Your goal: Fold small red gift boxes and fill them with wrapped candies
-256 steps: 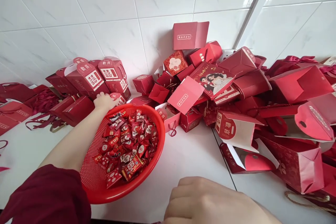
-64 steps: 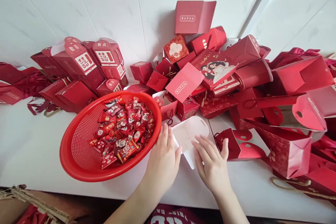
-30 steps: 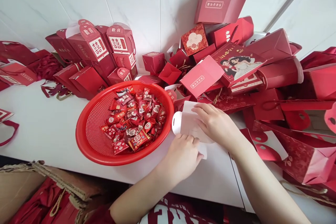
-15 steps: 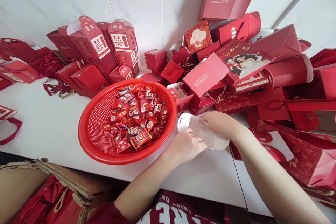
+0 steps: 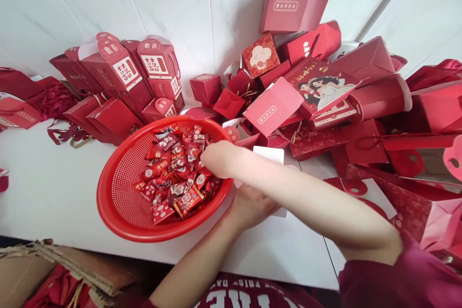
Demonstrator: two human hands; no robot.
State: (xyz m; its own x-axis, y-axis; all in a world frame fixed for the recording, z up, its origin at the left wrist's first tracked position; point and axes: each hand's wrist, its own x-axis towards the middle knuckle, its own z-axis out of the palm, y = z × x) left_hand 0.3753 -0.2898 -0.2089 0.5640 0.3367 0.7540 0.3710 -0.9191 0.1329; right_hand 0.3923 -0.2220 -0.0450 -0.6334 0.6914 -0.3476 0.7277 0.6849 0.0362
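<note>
My left hand [image 5: 252, 207] is wrapped around a small paper gift box whose white flap [image 5: 269, 154] stands up. My right forearm crosses in front and covers most of that box. At the right side of a red plastic basket [image 5: 108, 204], my right hand [image 5: 218, 159] is over the wrapped candies [image 5: 176, 173]. Its fingers are hidden behind the hand and smeared, so whether they hold a candy does not show. The candies lie heaped in the basket, in red and dark red wrappers.
Red gift boxes [image 5: 124, 74] stand stacked against the tiled wall at the back left. A large pile of red boxes and bags, including one with a printed couple [image 5: 325, 86], covers the right side. A cardboard carton [image 5: 79, 262] sits at the lower left.
My right hand has left the box and moved left over the basket. The box has turned in my left hand, with a flap now upright. The camera view has shifted slightly.
</note>
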